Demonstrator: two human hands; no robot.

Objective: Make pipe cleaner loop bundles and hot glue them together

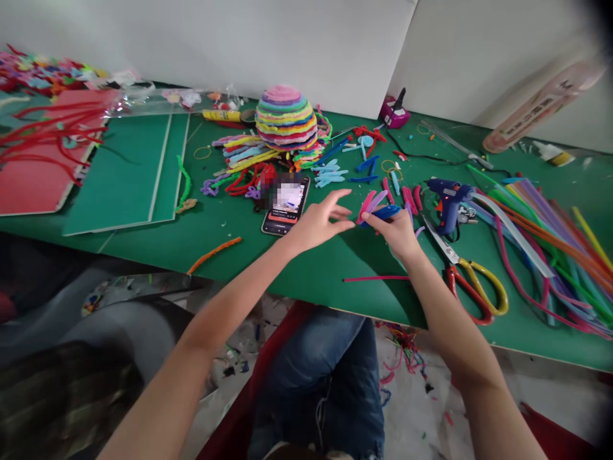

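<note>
Your left hand (pixel 320 222) points rightward, thumb and fingers spread apart, while your right hand (pixel 400 233), angled inward, pinches blue and pink pipe-cleaner pieces (pixel 385 211).

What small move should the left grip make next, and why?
Probably ease the left grip across to steady the fuzzy strips: it is open, apparently holding nothing and close beside them, while the right grip alone seems to pinch the bunch.

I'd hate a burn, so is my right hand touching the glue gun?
Apart. The head view shows green tabletop and the scissor blades between your right hand and the glue gun.
</note>
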